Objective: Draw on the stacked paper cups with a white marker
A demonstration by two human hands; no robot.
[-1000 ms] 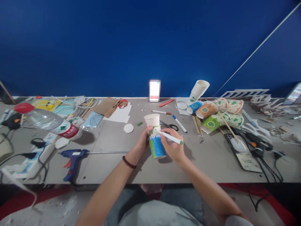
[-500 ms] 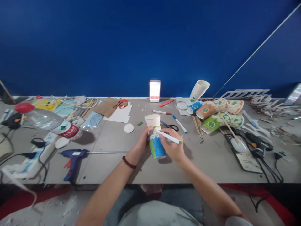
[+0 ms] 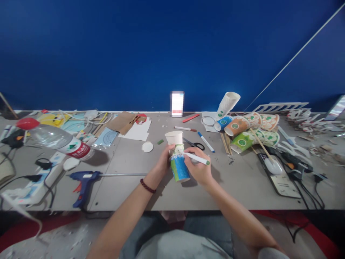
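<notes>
My left hand [image 3: 164, 160] is wrapped round the side of a tilted piece made of paper cups [image 3: 180, 169]. Its lower cup is coloured blue and green, and a white cup [image 3: 174, 137] opens upward at its far end. In my right hand [image 3: 199, 169] a white marker [image 3: 198, 158] with a green end is pinched between the fingers. The marker's tip meets the patterned middle of the cups, though the exact contact is too small to make out. Beyond my right hand lie black-handled scissors [image 3: 198, 145] and a blue marker [image 3: 206, 142].
To the left are a blue glue gun [image 3: 85, 183], a red-capped bottle [image 3: 59, 138] and a power strip [image 3: 40, 183]. Printed cups [image 3: 242, 140], wooden sticks [image 3: 225, 143] and a phone [image 3: 283, 183] lie to the right. A blurred bright screen [image 3: 177, 104] stands by the blue wall.
The cup piece has tilted slightly, its white end shifting a little left. The marker in my right hand has moved slightly right.
</notes>
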